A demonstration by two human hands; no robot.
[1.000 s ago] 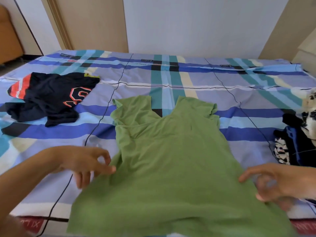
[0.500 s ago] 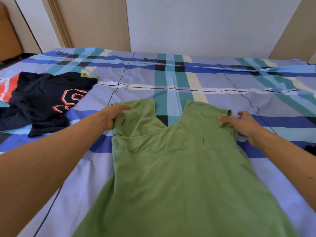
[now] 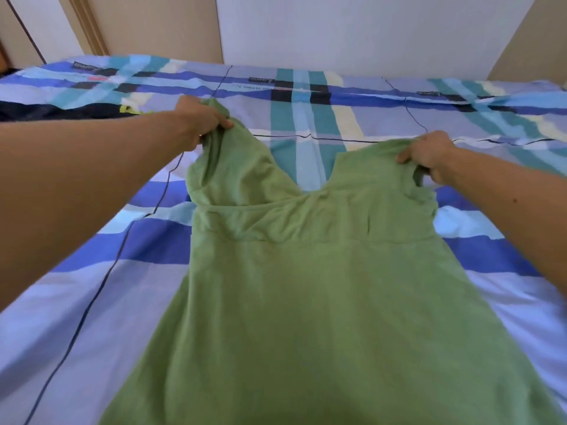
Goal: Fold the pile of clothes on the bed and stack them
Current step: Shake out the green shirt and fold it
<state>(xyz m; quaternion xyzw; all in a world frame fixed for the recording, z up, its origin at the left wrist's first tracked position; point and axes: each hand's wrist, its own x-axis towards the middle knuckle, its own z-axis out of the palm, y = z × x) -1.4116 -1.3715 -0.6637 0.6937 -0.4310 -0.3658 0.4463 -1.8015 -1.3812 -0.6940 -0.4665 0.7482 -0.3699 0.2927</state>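
Note:
A green sleeveless dress (image 3: 322, 296) lies spread lengthwise on the bed, neckline away from me and hem running off the bottom of the view. My left hand (image 3: 204, 119) grips the bunched left shoulder strap and lifts it a little off the sheet. My right hand (image 3: 429, 154) pinches the right shoulder strap by the armhole. Both arms are stretched forward over the bed.
The bed (image 3: 322, 118) carries a blue, teal and white checked sheet. A dark navy garment (image 3: 46, 113) lies at the far left, mostly hidden behind my left forearm. A pale wall (image 3: 352, 32) runs along the far side of the bed.
Both hands went from the dress's lower sides up to its shoulders and took hold of the straps. The straps are now pulled up and farther across the bed.

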